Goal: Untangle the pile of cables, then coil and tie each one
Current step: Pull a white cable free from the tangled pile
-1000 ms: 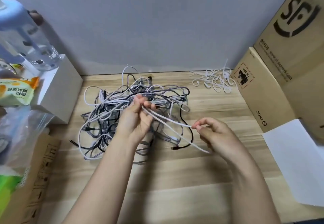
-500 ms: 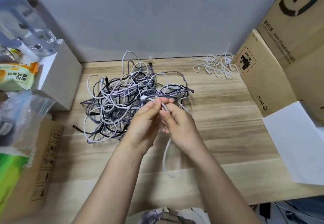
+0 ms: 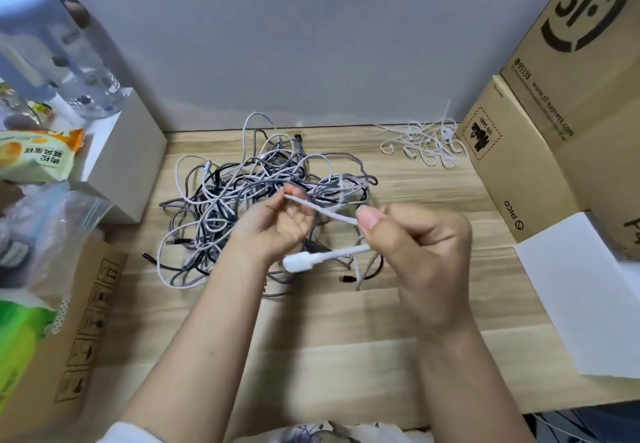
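The person is working one white cable (image 3: 325,212) free of the tangled cable pile (image 3: 263,196), which lies on the wooden table (image 3: 346,324) at about twelve o'clock from the hands, near the wall. To do this well, the freed length probably wants drawing out slowly toward six o'clock, following the strand back through the loops rather than tugging, since a hard pull would likely tighten the braided grey cables around it.

The left hand (image 3: 277,226) is palm-up, fingers loosely curled, with thumb and fingertips pinching the white cable at its eleven o'clock end. The right hand (image 3: 420,252) is curled closed around the same cable, thumb pressed on top; the white plug (image 3: 299,263) sticks out toward nine o'clock beneath it. A heap of white ties (image 3: 422,144) waits at two o'clock, beside the cardboard box (image 3: 512,165).
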`<state>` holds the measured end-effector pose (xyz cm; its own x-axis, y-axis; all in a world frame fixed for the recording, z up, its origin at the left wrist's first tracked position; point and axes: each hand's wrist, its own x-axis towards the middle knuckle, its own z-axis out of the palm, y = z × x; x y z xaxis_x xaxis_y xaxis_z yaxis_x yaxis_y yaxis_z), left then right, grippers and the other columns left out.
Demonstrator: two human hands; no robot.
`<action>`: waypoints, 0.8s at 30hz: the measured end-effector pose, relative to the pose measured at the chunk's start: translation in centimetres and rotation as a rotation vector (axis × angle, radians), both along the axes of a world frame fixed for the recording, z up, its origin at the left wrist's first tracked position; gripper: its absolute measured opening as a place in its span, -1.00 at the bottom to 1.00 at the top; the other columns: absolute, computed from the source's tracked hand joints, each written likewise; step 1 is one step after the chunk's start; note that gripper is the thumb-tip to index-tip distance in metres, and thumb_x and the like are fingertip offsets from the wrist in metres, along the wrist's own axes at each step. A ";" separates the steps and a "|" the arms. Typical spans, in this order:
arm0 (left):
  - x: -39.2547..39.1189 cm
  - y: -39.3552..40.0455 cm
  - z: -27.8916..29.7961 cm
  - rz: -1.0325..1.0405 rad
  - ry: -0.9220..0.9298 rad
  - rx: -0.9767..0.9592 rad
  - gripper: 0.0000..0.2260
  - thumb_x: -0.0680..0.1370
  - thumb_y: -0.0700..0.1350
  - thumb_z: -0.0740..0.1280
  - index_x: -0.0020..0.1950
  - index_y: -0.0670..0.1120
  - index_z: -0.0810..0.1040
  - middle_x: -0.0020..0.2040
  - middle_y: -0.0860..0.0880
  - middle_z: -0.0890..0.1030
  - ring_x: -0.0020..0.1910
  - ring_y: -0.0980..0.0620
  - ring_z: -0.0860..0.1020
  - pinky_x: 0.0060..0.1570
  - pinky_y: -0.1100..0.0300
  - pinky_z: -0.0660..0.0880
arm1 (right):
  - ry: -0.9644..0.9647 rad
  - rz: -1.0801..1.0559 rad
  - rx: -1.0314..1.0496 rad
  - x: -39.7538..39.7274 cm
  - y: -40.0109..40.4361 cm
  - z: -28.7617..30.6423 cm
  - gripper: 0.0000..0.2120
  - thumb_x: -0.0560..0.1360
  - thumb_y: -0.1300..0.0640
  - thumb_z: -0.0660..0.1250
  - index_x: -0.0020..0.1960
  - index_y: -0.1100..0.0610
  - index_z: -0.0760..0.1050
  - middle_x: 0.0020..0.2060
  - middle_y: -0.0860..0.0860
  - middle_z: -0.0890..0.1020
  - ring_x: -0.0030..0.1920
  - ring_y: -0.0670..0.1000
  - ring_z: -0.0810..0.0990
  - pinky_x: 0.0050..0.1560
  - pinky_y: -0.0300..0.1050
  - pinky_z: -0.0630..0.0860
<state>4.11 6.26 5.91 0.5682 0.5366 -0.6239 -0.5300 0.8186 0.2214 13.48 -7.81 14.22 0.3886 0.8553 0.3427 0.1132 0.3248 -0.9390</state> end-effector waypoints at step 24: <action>-0.1 -2.0 3.0 -0.190 0.010 0.190 -0.79 0.42 -0.08 0.24 -0.37 -0.06 0.58 -0.24 -0.02 0.62 -0.23 0.06 0.59 -0.18 0.18 0.56 | 0.113 -0.052 -0.105 -0.9 1.8 -1.4 -0.56 0.51 0.12 0.25 -0.55 -0.02 0.46 -0.63 -0.18 0.41 -0.56 -0.25 0.35 -0.46 -0.49 0.25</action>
